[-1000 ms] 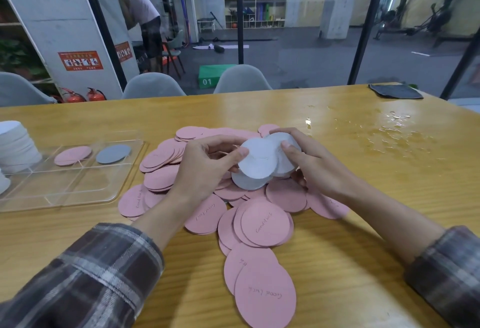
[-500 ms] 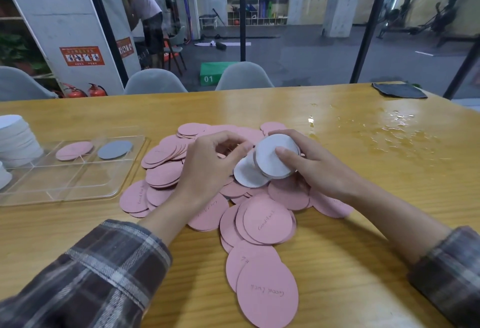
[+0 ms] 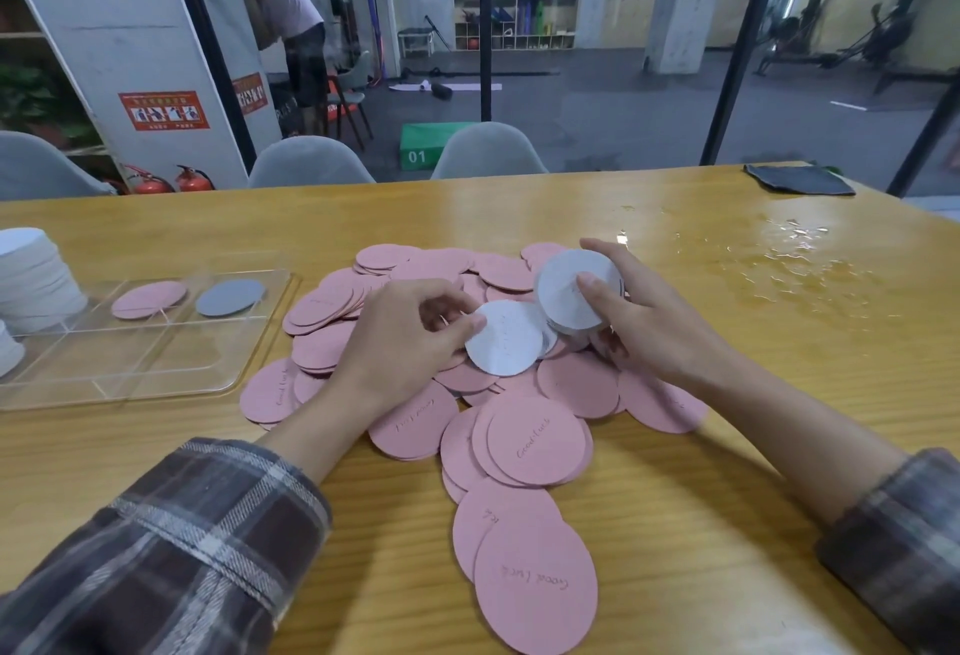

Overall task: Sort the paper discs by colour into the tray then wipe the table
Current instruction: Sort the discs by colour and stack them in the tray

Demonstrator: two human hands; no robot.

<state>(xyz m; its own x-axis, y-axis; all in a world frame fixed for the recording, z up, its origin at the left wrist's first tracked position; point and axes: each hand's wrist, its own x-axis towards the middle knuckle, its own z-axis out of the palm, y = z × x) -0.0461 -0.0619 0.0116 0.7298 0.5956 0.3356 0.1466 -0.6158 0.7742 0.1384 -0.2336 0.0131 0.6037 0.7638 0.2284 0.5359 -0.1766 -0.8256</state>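
a: where does the grey go? the tray (image 3: 130, 358) sits at the left edge of the frame, with a sorted grey one (image 3: 228, 297) in its upper right compartment.

b: so leftward from both grips, and the left hand (image 3: 410, 337) is nearer. it pinches a single grey disc (image 3: 506, 342) at its edge. the right hand (image 3: 644, 327) curls round a tilted grey stack (image 3: 571, 291) over the pink pile (image 3: 535, 441). round discs, no long axis.

a: a second ago both hands held one fan. now it's split.
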